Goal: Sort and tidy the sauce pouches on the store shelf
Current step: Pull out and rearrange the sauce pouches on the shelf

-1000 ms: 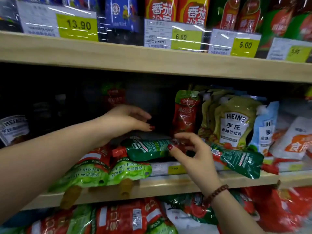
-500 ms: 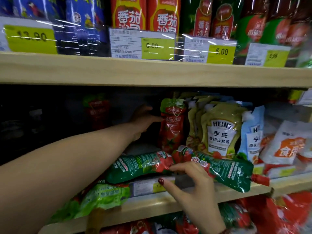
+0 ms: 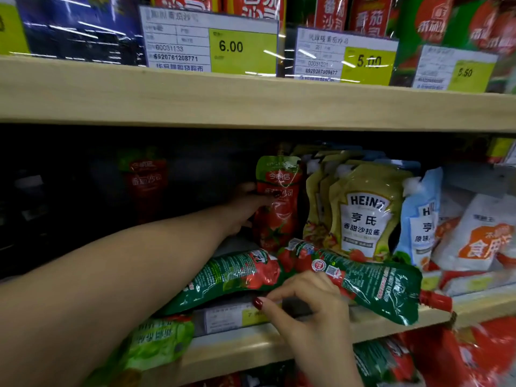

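While the left hand (image 3: 245,210) reaches deep into the shelf (image 3: 251,350) and grips the upright ketchup pouch (image 3: 276,219), thumb across its front, that pouch stands at the back just beside the row of Heinz pouches (image 3: 363,213). Two green pouches lie flat along the shelf front, the left lying pouch (image 3: 229,277) and the right lying pouch (image 3: 374,286), their ends meeting above the price label (image 3: 231,317). The right hand (image 3: 312,303) sits at their lower edge with fingers curled; whether it pinches a pouch or only steadies it I cannot tell. To do this step well, I judge the upright pouch should be kept vertical and face-out, while the right hand pins the lying pouches, which overhang the lip and could slide off if nudged.
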A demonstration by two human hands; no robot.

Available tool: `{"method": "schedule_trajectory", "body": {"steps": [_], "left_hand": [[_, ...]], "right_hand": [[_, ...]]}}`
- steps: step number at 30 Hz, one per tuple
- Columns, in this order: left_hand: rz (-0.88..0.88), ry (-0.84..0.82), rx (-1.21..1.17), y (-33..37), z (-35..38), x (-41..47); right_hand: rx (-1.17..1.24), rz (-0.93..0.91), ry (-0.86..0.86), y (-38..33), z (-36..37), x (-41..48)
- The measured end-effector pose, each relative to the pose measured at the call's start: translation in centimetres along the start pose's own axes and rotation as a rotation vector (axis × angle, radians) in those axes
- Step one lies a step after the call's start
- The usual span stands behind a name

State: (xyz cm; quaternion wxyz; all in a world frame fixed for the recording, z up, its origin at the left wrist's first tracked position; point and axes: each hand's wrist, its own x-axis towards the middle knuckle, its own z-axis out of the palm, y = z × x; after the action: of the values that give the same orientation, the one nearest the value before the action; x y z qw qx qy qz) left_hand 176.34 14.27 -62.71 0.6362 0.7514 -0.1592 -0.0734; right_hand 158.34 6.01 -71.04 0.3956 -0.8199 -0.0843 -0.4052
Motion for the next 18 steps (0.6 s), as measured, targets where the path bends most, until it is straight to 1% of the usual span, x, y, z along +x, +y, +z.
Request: {"method": "schedule_trajectory", "body": {"steps": [4,8,12,16,18], "left_hand": [[0.017,-0.01,0.007,0.1,-0.1,-0.1],[0.017,0.016,0.012,0.5,-0.2,-0.7],[0.019,0.061,-0.077,1.1,-1.1,-1.6],[0.053,0.091,-0.148,2.3,-3.5,-2.7],[0.059,0.113,-0.148,2.8,-5.0,-3.6]], "right_hand": [[0.012,0.028,-0.005,-0.2,0.0,-0.2],[0.001,0.032,-0.009,-0.5,-0.1,-0.2],[0.001,0.031,-0.014,-0.6,-0.2,-0.3],[-0.023,0.074,-0.056,-0.7,-0.5,-0.3],[-0.028,0.128,-0.108,-1.0,-0.9,0.1]]}}
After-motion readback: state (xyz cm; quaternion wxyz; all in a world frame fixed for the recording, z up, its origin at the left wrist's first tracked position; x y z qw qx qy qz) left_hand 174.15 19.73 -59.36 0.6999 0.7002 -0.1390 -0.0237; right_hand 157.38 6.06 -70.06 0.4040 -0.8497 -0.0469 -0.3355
